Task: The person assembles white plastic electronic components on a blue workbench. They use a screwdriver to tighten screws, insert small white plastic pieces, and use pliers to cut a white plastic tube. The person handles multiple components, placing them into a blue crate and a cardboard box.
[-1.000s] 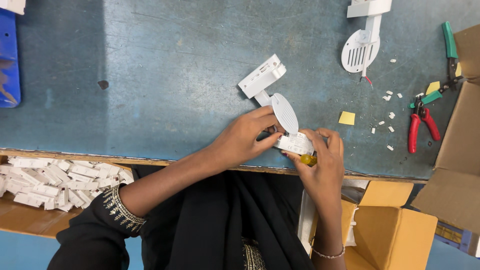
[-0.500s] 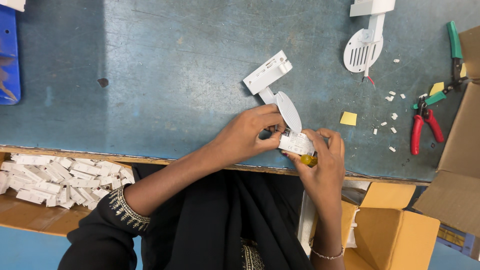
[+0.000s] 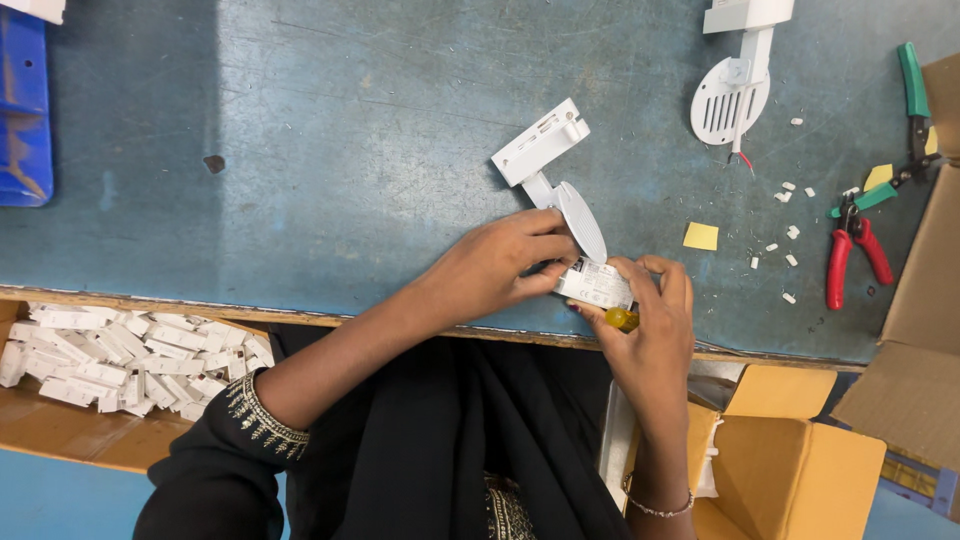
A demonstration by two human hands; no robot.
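Both hands work at the near edge of the blue-grey counter (image 3: 330, 150). Left hand (image 3: 500, 265) has its grip closed on a small white box-shaped module (image 3: 595, 283), fingers curled over its left end and top. Right hand (image 3: 655, 320) steadies the module from the right side, fingertips on its edge, and its grip is clenched around a small tool with a yellowish handle (image 3: 621, 319); the tool tip is hidden behind the module, so can't tell what it contacts. The module belongs to a white plastic fitting: a white oval disc (image 3: 582, 220) on a short arm rises just behind it, and the arm ends in a white rectangular adapter block (image 3: 540, 142) lying flat on the counter, further from the person. A second fitting of the same kind, with a slotted round plate (image 3: 730, 100) and loose thin wires, lies well apart at the far right of the counter. Right of the hands: a yellow paper square (image 3: 701, 236), scattered white plastic bits (image 3: 790, 232), red-handled pliers (image 3: 852, 258) and green-handled cutters (image 3: 905, 110). A blue tray (image 3: 22, 110) sits at the far left edge. Below the counter edge on the left, an open box full of small white plastic pieces (image 3: 120, 355). Cardboard boxes (image 3: 800, 465) stand at lower right. The person wears a dark sleeve with embroidered cuff (image 3: 255, 425) on the left arm and a thin bracelet (image 3: 655, 510) on the right wrist.
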